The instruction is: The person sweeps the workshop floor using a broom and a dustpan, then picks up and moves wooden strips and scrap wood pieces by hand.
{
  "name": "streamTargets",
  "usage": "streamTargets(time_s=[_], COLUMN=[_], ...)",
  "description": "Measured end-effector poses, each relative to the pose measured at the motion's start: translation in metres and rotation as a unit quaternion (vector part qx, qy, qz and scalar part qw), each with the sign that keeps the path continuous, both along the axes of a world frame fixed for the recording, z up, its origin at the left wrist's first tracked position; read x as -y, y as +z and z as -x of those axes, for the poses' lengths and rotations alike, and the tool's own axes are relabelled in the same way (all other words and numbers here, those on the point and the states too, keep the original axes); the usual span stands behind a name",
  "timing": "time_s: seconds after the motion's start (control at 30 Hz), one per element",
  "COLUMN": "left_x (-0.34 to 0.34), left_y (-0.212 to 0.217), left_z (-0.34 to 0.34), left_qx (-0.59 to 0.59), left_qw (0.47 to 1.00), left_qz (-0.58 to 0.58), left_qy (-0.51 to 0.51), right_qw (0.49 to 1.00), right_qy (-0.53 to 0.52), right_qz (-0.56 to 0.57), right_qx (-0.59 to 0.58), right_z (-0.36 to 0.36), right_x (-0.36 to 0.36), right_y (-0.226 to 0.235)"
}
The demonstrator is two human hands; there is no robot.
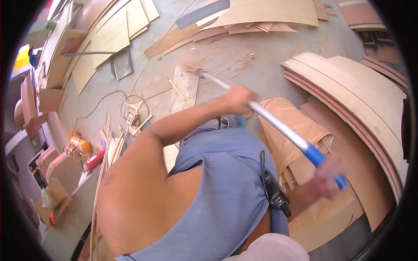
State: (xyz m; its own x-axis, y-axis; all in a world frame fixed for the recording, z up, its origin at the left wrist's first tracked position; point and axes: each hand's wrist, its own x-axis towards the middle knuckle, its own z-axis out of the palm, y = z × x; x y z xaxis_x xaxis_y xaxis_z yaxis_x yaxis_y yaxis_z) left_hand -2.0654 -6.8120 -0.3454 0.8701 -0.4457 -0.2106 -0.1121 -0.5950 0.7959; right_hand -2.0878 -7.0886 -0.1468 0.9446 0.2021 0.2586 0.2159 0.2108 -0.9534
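Note:
My left hand (239, 99) is closed round the middle of a broom's silver pole (283, 129). Lower on the right, my right hand (329, 175), blurred by motion, grips the pole's blue end. The broom slants up and to the left across my front. Its bristle head (190, 70), partly smeared, touches or hovers just over a dusty wooden board (185, 89) on the floor; I cannot tell which. Sawdust (217, 63) and small wood scraps lie around the head. A long-handled dustpan (121, 64) rests farther left, apart from both hands.
Stacked curved panels (348, 91) stand at right, beside a brown sack (287, 124) of wood strips. Plywood sheets (270, 13) lie at the back. A loose cable (102, 96), wood offcuts, an orange compressor (78, 145) and a red cylinder (94, 161) are on the left.

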Motion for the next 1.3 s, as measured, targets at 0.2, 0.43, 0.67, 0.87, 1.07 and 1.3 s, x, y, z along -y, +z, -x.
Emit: streamTargets(time_s=[0.2, 0.43, 0.67, 0.87, 1.07, 1.3], left_x=[-0.091, 0.047, 0.045, -0.027, 0.040, 0.060], left_y=[-0.108, -0.091, -0.011, -0.050, -0.098, -0.004], left_z=[0.021, -0.064, -0.052, -0.006, -0.065, -0.079], left_qx=[0.007, 0.039, 0.217, 0.103, 0.080, 0.201], left_qw=[0.967, 0.991, 0.967, 0.980, 0.987, 0.970], left_qz=[-0.215, -0.058, 0.062, -0.049, -0.025, 0.106], left_qy=[0.139, 0.111, 0.117, 0.166, 0.136, 0.083], right_qw=[0.958, 0.955, 0.956, 0.979, 0.947, 0.946], right_qy=[0.222, 0.109, 0.131, 0.109, 0.139, 0.134], right_qz=[0.158, 0.272, 0.233, 0.170, 0.285, 0.210], right_qx=[-0.087, 0.044, 0.118, -0.023, 0.052, 0.207], right_z=[-0.035, -0.041, -0.043, -0.045, -0.046, -0.054], right_x=[-0.102, -0.052, -0.018, -0.069, -0.086, -0.003], right_y=[-0.062, -0.005, 0.064, 0.017, 0.014, 0.069])
